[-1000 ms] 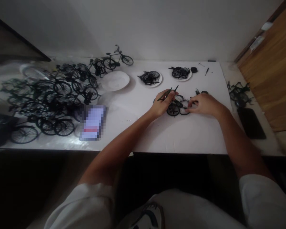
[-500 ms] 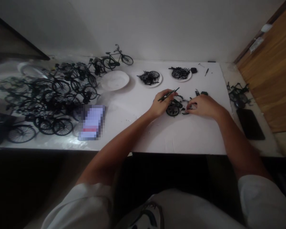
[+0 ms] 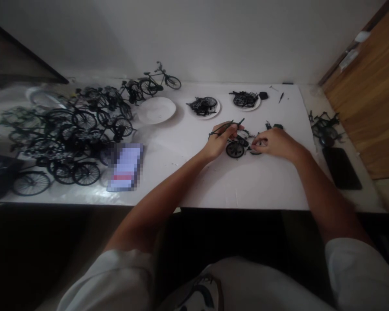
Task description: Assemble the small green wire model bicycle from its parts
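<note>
My left hand is closed around a thin, dark miniature bicycle frame, held just above the white table. Below its fingers lies a small black spoked wheel, with other dark bicycle parts around it. My right hand is over the loose parts to the right of that wheel. Its thumb and fingertips are pinched together; whatever lies between them is too small to make out. Part of a second wheel shows under the right fingers. Small black pieces lie just behind the right hand.
Many assembled miniature bicycles crowd the left side, near a white plate and a lit phone. Two plates behind my hands carry bicycle parts. At right are another small bicycle and a dark phone.
The bicycle frame has turned in my left hand, and its rear end now reaches further left. My right fingertips have lifted slightly and closed into a pinch.
</note>
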`<state>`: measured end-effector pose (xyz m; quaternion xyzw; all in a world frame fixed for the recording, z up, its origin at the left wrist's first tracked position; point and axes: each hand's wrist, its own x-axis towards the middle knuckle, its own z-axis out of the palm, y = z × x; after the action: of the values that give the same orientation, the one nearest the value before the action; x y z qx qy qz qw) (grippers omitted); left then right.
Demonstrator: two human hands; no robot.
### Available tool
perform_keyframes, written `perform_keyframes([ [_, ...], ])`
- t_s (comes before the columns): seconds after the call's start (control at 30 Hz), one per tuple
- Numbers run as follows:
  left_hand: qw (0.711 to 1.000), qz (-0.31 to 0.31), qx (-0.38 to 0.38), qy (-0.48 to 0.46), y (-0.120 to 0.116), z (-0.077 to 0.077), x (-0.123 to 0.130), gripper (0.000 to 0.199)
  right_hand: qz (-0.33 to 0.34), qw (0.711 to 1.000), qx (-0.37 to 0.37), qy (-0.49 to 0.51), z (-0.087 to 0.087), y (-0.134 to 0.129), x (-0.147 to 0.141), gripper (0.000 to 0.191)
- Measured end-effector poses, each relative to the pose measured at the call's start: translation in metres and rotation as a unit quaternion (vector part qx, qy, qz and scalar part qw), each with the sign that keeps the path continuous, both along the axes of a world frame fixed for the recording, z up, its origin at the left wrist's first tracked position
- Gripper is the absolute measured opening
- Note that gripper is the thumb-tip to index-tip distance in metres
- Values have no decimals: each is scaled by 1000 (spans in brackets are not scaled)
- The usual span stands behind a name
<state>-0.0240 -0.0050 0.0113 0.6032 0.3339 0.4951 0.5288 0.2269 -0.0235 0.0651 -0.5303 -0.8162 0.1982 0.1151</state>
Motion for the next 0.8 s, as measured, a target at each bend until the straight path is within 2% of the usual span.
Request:
perform_keyframes([
  [0.07, 999, -15, 24, 28, -1, 1, -2, 44, -15, 996, 10, 87, -2, -1, -2, 30],
  [0.17, 997, -36, 38, 63, -3, 0, -4, 40, -41, 974, 38, 219, -6, -1, -4, 46],
  [0.37, 997, -67, 16, 37, -4, -1, -4, 38, -81, 914, 139, 371, -12, 3, -15, 50],
  [0.43, 996, -80, 15, 38, -4, 0, -4, 36, -83, 902, 155, 394, -14, 3, -18, 51],
  [0.53, 995, -76, 31, 58, -3, 1, -4, 33, -70, 899, 160, 402, -15, 1, -22, 48],
  [0.8, 994, -51, 37, 88, -2, -2, -4, 36, -46, 919, 172, 351, -15, -4, -25, 54],
])
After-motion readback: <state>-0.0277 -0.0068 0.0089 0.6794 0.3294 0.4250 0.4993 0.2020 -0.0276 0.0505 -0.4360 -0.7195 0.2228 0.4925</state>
